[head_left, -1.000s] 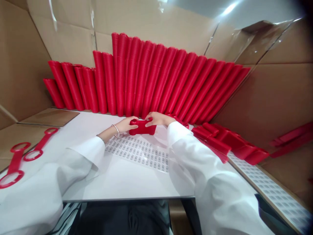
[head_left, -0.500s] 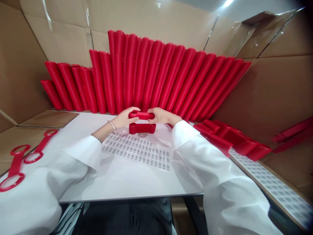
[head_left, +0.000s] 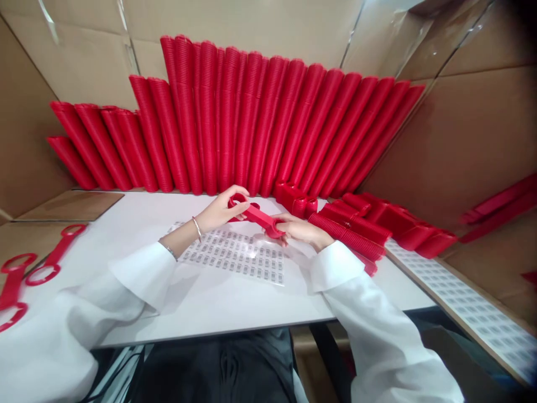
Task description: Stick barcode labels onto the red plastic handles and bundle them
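The left hand and the right hand both hold one red plastic piece up over the white table. The piece is long and flat with a ring at each end. It tilts, with the left end higher and the right end lower. The left hand's fingers are closed around the ring at the left end. The right hand's fingers are closed around the ring at the right end, so the middle bar runs bare between the two hands. Right under the piece lies a clear sheet of small labels on the table. Tall stacks of red pieces lean on the cardboard wall behind. More red stacks lie on their sides just to the right of the right hand. Three loose red pieces lie far off to the left.
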The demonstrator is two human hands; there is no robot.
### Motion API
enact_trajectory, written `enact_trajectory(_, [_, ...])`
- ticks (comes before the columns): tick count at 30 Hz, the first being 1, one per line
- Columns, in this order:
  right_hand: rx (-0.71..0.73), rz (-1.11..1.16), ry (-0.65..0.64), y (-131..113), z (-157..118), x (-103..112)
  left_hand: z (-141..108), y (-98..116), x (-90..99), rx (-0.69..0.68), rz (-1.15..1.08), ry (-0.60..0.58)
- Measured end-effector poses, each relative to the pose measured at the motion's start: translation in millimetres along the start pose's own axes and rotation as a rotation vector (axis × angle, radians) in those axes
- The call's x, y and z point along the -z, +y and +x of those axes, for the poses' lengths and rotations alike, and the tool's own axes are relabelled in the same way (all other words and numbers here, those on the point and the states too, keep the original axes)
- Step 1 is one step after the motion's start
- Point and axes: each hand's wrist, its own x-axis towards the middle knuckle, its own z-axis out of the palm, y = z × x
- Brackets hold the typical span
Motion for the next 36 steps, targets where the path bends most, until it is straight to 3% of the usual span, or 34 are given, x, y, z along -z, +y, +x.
enact_trajectory(4, [0.002,0.108,0.307,19,10,5,1,-33,-0.9,0.080,-0.056,0.175])
enact_trajectory(5, [-0.002,0.160,0.374,21,10,6,0,-39,-0.2,0.084,0.028,0.127])
enact_trajectory(9, [-0.049,0.224,0.498,25,10,-2,-12,-50,0.0,-0.004,0.520,-0.310])
enact_trajectory(11, [-0.040,0.181,0.505,26,11,-12,-17,-49,-0.9,0.019,0.663,-0.394])
enact_trajectory(15, [0.023,0.129,0.457,31,16,-35,-23,-44,2.1,0.120,0.736,-0.398])
enact_trajectory(19, [-0.048,0.083,0.399,41,23,-51,-27,-44,2.7,0.117,0.749,-0.331])
enact_trajectory(23, [-0.046,0.081,0.369,47,27,-54,-29,-48,-6.6,0.115,0.813,-0.184])
enact_trajectory(30, [-0.047,0.046,0.380,42,25,-54,-32,-53,-15.5,0.020,0.944,-0.163])
enact_trajectory(36, [-0.043,0.048,0.389,42,25,-55,-36,-34,-13.4,-0.070,0.887,-0.174])
